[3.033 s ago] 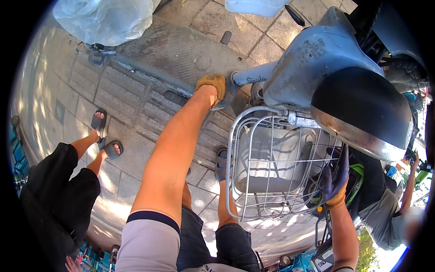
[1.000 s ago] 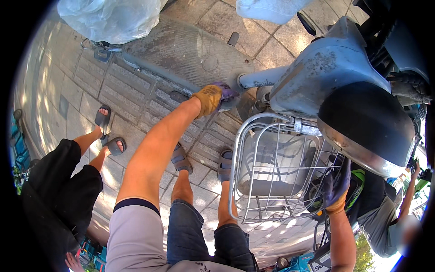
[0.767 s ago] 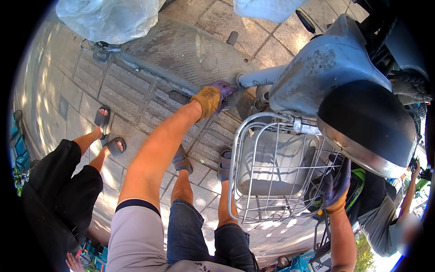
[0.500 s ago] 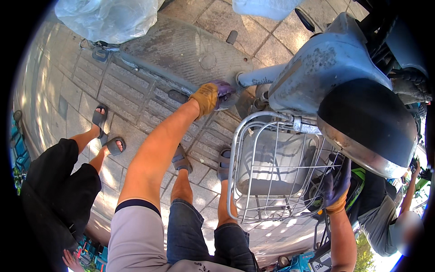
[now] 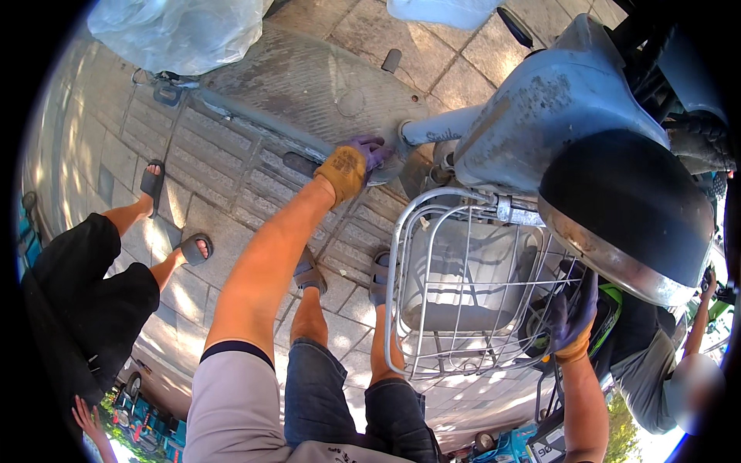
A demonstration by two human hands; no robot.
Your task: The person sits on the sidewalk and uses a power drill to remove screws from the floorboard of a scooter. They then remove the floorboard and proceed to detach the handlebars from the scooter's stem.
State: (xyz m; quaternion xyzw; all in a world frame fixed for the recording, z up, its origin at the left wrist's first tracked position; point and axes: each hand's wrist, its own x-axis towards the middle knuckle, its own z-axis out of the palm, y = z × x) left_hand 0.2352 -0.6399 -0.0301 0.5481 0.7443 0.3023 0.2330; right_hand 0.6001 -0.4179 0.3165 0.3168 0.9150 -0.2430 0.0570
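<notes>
My left hand, in a yellow and purple work glove, is closed over the front edge of the grey ribbed footboard of an electric scooter, beside its blue tube. Its fingertips are partly hidden. In a matching glove, my right hand grips the right side of the silver wire basket. A grey plate shows inside the basket. Above my right hand sits a black and silver rounded headlight, next to the scooter's scuffed light blue body.
A translucent plastic bag lies at the footboard's far left end. To my left stands a person in black shorts and sandals. Another person in a grey shirt bends at the right. Paving runs under everything.
My left hand has shifted slightly left along the footboard edge. The person on the left has moved one foot and leg further left. My right hand stays on the basket.
</notes>
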